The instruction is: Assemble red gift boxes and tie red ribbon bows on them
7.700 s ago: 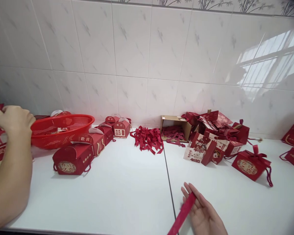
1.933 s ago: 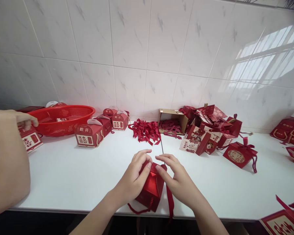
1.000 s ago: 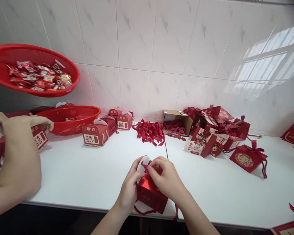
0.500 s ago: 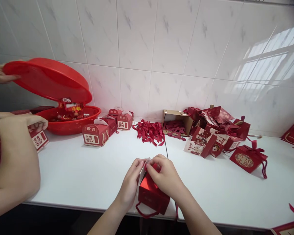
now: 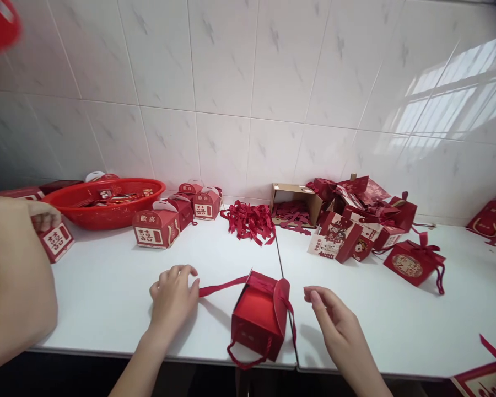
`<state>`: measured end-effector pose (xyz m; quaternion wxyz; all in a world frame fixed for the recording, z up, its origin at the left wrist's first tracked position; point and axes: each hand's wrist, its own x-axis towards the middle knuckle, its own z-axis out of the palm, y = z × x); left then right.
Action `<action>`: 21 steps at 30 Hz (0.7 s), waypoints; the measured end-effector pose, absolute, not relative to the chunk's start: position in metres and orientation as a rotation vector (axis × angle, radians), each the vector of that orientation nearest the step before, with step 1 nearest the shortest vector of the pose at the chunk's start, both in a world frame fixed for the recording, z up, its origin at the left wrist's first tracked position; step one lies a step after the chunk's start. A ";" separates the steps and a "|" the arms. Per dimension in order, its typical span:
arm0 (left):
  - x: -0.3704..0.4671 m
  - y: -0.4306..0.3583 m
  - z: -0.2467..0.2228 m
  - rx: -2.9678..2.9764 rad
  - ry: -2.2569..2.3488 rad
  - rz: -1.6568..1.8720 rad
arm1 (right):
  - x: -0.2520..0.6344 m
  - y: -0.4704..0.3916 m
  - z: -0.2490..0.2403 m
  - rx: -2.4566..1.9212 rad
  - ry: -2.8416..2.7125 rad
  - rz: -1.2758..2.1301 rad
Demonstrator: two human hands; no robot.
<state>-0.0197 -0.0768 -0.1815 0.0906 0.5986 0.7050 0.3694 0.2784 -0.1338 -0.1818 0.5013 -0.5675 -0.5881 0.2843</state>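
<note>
A small red gift box (image 5: 259,306) stands on the white table in front of me, one rounded flap raised at its right side. A dark red ribbon (image 5: 223,286) passes through its top. One end of the ribbon runs left to my left hand (image 5: 173,298), which is curled around it; the exact grip is hidden behind the thumb. The other end hangs down the box's right side. To the right of the box, my right hand (image 5: 339,322) is raised apart from it, fingers loosely bent and holding nothing. A twisted cord handle (image 5: 250,364) droops at the box's front.
Loose ribbons (image 5: 250,221) lie beside an open cardboard box (image 5: 297,205). Gift boxes (image 5: 155,227) stand left of them, near a red basket (image 5: 103,216) of sweets. A jumble of red boxes (image 5: 357,218) is at right. Another person's arm (image 5: 14,286) reaches in from the left.
My hands have moved apart from the box top, the left drawing the ribbon leftward, the right moving off rightward. The red lid over the basket has been lifted away to the upper left.
</note>
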 end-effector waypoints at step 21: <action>0.041 -0.084 -0.172 1.468 1.249 1.017 | 0.273 -0.096 -0.192 -1.092 -1.210 1.395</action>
